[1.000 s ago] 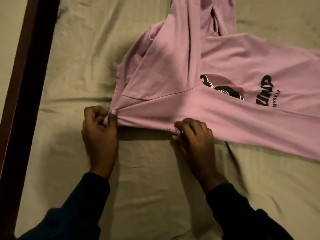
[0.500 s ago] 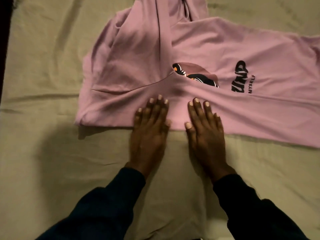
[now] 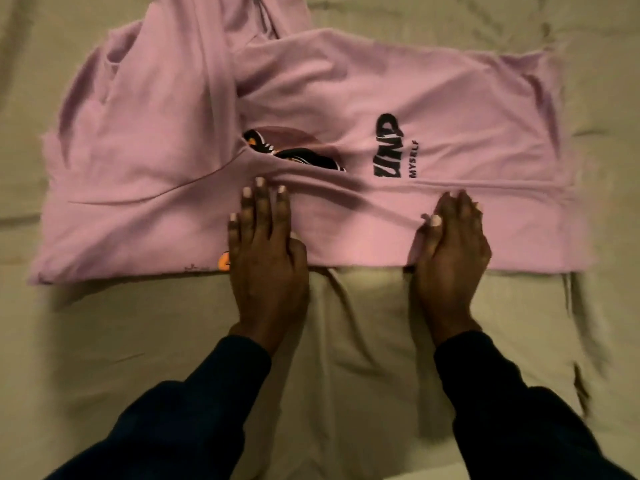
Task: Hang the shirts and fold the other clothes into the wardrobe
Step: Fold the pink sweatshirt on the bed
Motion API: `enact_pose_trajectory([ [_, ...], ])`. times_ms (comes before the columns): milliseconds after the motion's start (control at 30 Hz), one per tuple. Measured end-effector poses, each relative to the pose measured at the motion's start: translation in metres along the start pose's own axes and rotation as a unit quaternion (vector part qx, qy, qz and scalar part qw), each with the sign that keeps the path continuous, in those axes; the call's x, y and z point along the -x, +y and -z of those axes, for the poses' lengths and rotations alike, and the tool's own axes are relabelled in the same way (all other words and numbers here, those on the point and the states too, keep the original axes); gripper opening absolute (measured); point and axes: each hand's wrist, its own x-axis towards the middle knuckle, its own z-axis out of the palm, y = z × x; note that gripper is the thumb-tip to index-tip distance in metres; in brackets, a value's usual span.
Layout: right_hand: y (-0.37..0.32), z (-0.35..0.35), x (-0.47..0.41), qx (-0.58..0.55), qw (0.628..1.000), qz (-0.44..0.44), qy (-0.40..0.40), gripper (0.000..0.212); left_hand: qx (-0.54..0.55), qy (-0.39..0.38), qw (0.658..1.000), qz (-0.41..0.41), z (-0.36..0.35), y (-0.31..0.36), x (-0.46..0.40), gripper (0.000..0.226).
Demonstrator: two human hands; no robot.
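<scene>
Since half a sec ago my right hand (image 3: 450, 244) has slid off to the right along the folded edge of the pink shirt (image 3: 450, 98), so the two hands are now well apart instead of side by side; left hand (image 3: 266, 244) sits about where it was.

Left hand: fingers straight, palm flat, pressing the near fold of the shirt, fingertips just short of the black/orange print (image 3: 294, 152). Nothing held, grip open.

Right hand: also lying on the near fold, below the black lettering (image 3: 391, 143). Fingers look bent w/ the thumb beside a small ridge of cloth, but the frame is blurred there, so I can't tell whether it's pinching the fabric or just pressing.

Shirt lies spread on the bed sheet (image 3: 104, 341), folded lengthwise w/ its near edge toward me, one sleeve (image 3: 145, 109) folded in on the left side. Sheet is bunched in a few creases between my wrists. Dark sleeves (image 3: 194, 403) cover both forearms.
</scene>
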Motion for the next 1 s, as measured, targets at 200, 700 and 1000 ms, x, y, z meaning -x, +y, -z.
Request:
enact_pose_trajectory([
  [200, 0.042, 0.026, -0.069, 0.043, 0.996, 0.073, 0.004, 0.029, 0.034, -0.026, 0.998, -0.039, -0.020, 0.055, -0.002, 0.061],
  [700, 0.021, 0.005, -0.042, -0.054, 0.952, 0.234, -0.189, 0.053, 0.021, -0.059, 0.995, -0.079, -0.035, 0.105, -0.011, 0.057],
  [1000, 0.177, 0.046, -0.087, 0.099, 0.992, 0.007, -0.076, 0.056, -0.046, -0.016, 0.996, -0.073, -0.041, 0.096, -0.018, 0.058],
])
